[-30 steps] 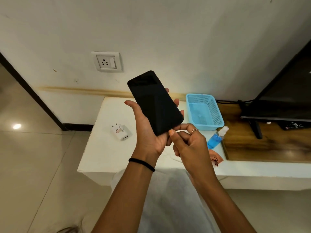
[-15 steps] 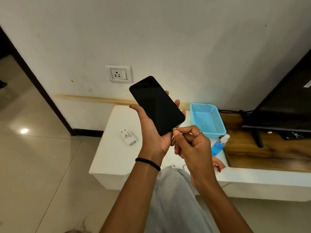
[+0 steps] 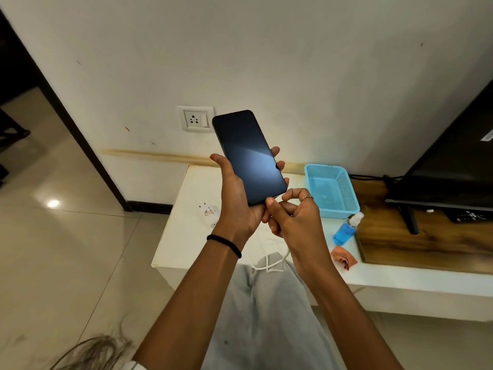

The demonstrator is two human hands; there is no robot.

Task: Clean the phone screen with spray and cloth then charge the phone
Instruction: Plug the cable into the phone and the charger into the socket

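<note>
Head view: phone [image 3: 249, 156] now rises higher, gripped in left hand [image 3: 237, 204]; right hand [image 3: 293, 220] fingers [image 3: 289, 194] pinch white cable [image 3: 269, 263] at its base, so charging is probably underway.

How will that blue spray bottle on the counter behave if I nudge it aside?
The spray bottle seems to lie on its side on the white counter, so it will probably roll rather than tip. It looks small and plastic, likely light. The orange cloth beside it may stop it.

Basket [image 3: 344, 182] behind bottle [image 3: 345, 231] — cloth [image 3: 344, 259] nearest
</note>
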